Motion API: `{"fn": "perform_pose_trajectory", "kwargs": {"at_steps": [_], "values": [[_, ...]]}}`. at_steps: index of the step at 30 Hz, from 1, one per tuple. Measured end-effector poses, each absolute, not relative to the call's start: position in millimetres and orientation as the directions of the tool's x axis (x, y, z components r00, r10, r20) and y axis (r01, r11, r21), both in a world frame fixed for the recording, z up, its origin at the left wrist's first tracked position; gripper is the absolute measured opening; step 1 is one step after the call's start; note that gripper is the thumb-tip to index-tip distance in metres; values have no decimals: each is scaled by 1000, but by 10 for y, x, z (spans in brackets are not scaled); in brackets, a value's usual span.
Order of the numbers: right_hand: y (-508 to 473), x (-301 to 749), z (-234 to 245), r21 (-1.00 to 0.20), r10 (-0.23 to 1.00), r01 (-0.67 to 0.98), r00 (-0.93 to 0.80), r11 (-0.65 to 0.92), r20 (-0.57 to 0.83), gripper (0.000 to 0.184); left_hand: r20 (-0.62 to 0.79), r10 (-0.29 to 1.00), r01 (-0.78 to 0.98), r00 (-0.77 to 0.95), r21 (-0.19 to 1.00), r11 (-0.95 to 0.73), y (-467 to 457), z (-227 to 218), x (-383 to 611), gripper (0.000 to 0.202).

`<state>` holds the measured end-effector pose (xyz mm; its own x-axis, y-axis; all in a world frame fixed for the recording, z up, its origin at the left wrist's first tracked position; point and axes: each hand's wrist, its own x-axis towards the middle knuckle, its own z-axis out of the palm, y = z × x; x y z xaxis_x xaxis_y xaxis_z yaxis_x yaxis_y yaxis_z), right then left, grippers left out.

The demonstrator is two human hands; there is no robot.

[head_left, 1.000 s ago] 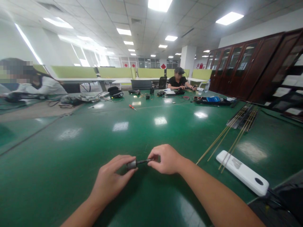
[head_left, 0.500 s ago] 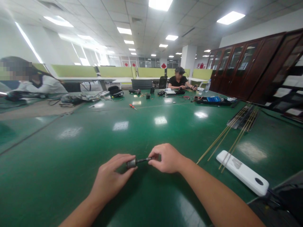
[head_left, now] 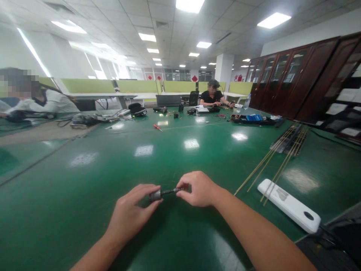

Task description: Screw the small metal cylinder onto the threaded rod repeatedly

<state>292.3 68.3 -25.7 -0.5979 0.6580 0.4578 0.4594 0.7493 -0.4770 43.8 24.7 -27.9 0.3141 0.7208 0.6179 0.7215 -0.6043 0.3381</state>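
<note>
Low over the green table (head_left: 175, 154), my two hands hold one small part between them. It is a short grey metal cylinder (head_left: 156, 195) with a thin dark rod (head_left: 168, 192) sticking out to the right. My left hand (head_left: 132, 212) pinches the cylinder end with thumb and fingers. My right hand (head_left: 197, 189) is closed in a pinch on the far tip of the rod. The part lies roughly level, just above the table top.
A white power strip (head_left: 289, 205) lies to the right, with several thin yellow rods (head_left: 270, 160) fanned out beyond it. A red screwdriver (head_left: 158, 128) and tools lie farther back. One person sits at the far end (head_left: 213, 98), another at the left (head_left: 42, 101). Dark cabinets (head_left: 296, 79) stand at the right.
Both hands keep their hold on the part; it has shifted only slightly, with the cylinder end a touch lower. Nothing else has moved.
</note>
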Motion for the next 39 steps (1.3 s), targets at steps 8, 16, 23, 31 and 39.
{"fn": "perform_pose_trajectory", "kwargs": {"at_steps": [8, 16, 23, 31, 39], "values": [[689, 2928, -244, -461, 655, 469, -604, 753, 454, 13, 607, 734, 730, 305, 347, -589, 236, -251, 445, 24], [694, 2935, -252, -471, 658, 466, -602, 749, 451, 13, 611, 732, 727, 302, 350, -591, 238, -252, 434, 25], [697, 2933, -265, -465, 654, 465, -603, 753, 457, 12, 612, 730, 730, 305, 341, -592, 239, -264, 422, 24], [690, 2938, -241, -478, 662, 466, -602, 745, 446, 11, 610, 734, 730, 299, 350, -588, 239, -245, 440, 25], [695, 2945, -250, -479, 666, 470, -602, 742, 441, 12, 616, 729, 729, 297, 347, -590, 237, -251, 436, 25]]}}
